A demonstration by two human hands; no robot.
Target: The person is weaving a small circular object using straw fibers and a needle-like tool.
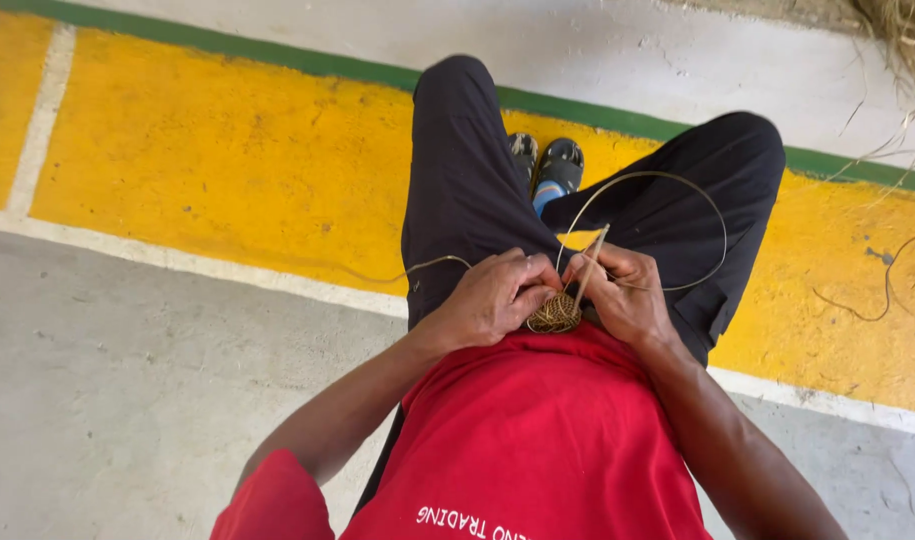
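A small round woven coil (554, 314) sits in the person's lap, just above the red shirt (537, 430). The left hand (497, 296) is beside the coil on its left, fingers (533, 283) curled shut around it. The right hand (627, 295) is on the coil's other side, fingers pinched on a thin stick (591, 265) that slants up from the coil. A long strand (677, 190) loops above it over the black trousers (467, 170). White letters run along the shirt's bottom edge.

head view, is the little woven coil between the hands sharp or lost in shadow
Head view: even daylight, no glare; the woven coil is fairly sharp but partly shaded by the left hand and right hand; soft compression blur on the yellow floor.
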